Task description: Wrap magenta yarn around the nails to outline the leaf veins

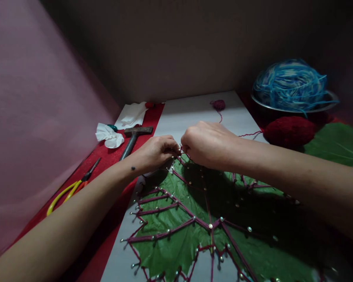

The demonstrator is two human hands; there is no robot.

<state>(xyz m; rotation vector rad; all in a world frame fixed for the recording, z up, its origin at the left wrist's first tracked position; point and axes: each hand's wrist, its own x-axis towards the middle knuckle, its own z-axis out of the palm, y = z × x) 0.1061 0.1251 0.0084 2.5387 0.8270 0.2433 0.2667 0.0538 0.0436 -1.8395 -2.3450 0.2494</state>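
A large green leaf [176,231] lies on a white board [188,105], with metal nails around its edge and along its veins. Dark red yarn [179,203] runs from nail to nail. At the leaf's far end my left hand [161,150] pinches the yarn close to a nail. Right beside it my right hand [204,143] is closed, its fingertips on the same yarn and mostly hidden behind the knuckles. Red yarn stretches from behind my right hand to a dark red ball [290,131] at the right.
A hammer [129,145], yellow-handled scissors [73,188] and crumpled white paper [109,136] lie on the red cloth at the left. A small purple yarn ball [218,104] sits on the board's far part. Blue yarn [291,84] fills a metal bowl [264,103] at the far right, near another leaf [339,145].
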